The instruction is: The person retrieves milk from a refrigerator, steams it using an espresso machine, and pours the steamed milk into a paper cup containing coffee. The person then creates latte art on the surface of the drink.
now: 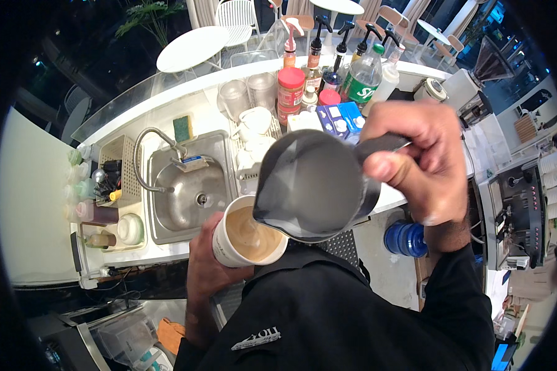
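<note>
My left hand (204, 264) is wrapped around a white paper cup (223, 248), which is tilted. Inside it is light brown coffee (250, 234) with a paler streak near the middle. My right hand (417, 162) grips the handle (381, 144) of a dark milk pitcher (313, 185). The pitcher is held over the cup's right side, its spout close to the coffee. Whitish liquid shows inside the pitcher. The pitcher hides part of the cup's rim, and I cannot tell clearly whether a stream is falling from the spout.
A steel sink (190, 204) with a curved faucet (141, 153) lies to the left. Behind the pitcher stand white cups (255, 123), red-lidded jars (291, 88), pump bottles (314, 65) and a green-capped soda bottle (364, 74). An espresso machine (515, 218) stands at the right, a blue water jug (404, 238) below.
</note>
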Demonstrator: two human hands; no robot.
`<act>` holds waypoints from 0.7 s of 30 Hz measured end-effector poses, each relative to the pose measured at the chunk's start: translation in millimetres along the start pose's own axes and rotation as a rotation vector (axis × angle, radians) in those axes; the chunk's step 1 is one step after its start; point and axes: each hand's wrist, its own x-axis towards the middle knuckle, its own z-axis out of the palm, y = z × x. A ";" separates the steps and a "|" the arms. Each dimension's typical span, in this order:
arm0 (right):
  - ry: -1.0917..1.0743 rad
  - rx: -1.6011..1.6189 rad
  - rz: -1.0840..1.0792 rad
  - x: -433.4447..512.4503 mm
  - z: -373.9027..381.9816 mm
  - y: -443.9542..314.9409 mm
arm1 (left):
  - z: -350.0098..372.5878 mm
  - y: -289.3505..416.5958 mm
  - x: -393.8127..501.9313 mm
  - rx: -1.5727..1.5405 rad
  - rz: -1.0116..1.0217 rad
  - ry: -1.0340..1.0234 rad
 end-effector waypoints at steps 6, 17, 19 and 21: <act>-0.178 -0.252 -0.092 -5.0 8.2 26.6 | 4.3 -5.1 0.9 0.007 0.023 -0.008; -0.238 -0.322 -0.155 -8.8 25.4 35.1 | 11.2 -11.9 -0.9 -0.019 0.027 -0.023; -0.245 -0.346 -0.161 -7.8 27.6 34.3 | 11.6 -12.5 -0.9 -0.039 0.016 -0.025; -0.258 -0.377 -0.152 -7.8 28.5 31.7 | 11.2 -13.5 -0.7 -0.027 0.028 -0.030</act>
